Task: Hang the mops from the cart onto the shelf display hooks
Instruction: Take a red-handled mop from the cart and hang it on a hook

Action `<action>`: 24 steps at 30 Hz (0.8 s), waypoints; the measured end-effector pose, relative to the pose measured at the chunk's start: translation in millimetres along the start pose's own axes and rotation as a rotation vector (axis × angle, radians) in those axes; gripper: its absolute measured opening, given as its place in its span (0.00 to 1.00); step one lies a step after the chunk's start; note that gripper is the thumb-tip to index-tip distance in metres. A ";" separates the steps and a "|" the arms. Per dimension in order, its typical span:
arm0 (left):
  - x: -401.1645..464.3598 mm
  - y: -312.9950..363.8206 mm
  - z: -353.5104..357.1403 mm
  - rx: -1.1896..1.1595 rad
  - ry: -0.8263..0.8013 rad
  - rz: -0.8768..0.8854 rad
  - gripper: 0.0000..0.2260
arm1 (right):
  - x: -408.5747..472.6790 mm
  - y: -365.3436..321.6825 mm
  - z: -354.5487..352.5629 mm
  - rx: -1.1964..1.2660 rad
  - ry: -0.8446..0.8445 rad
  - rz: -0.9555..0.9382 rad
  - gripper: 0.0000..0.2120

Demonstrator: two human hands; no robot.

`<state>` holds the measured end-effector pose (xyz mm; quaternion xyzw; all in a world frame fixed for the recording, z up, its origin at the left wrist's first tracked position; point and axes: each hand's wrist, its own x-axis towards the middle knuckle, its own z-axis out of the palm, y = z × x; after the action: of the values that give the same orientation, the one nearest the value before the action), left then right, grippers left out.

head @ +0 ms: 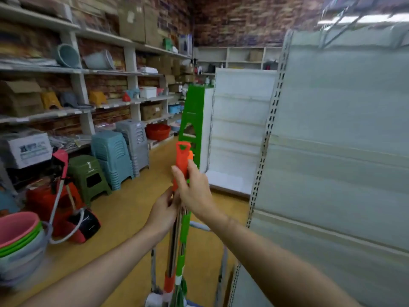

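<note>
Gripping the orange mop handle point(182, 167), right hand point(194, 189) fingers wrapped; left hand point(164, 212) fingers pinching the shaft

Person, own body: two bare forearms, left hand point(164, 212), right hand point(194, 191); no sleeves, gloves or jewellery visible (frame blurred).

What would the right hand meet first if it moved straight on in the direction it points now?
Probably the green stepladder just beyond the right hand, which grips the orange mop handle; depth is unclear.
</note>
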<state>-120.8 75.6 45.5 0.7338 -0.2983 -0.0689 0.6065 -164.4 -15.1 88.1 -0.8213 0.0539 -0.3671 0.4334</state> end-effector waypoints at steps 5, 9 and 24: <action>-75.0 80.7 18.7 -0.061 -0.061 0.071 0.09 | -55.3 -75.6 -75.7 -0.007 0.116 -0.022 0.10; -115.0 123.8 41.7 -0.076 -0.174 0.117 0.08 | -96.8 -112.5 -134.4 0.005 0.171 -0.019 0.05; -203.0 266.7 201.4 -0.151 -0.638 0.053 0.28 | -189.4 -143.3 -352.0 -0.120 0.382 0.026 0.05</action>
<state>-473.5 -12.6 189.7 0.6203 -0.4862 -0.3015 0.5366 -563.3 -86.0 215.3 -0.7603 0.1676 -0.5065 0.3706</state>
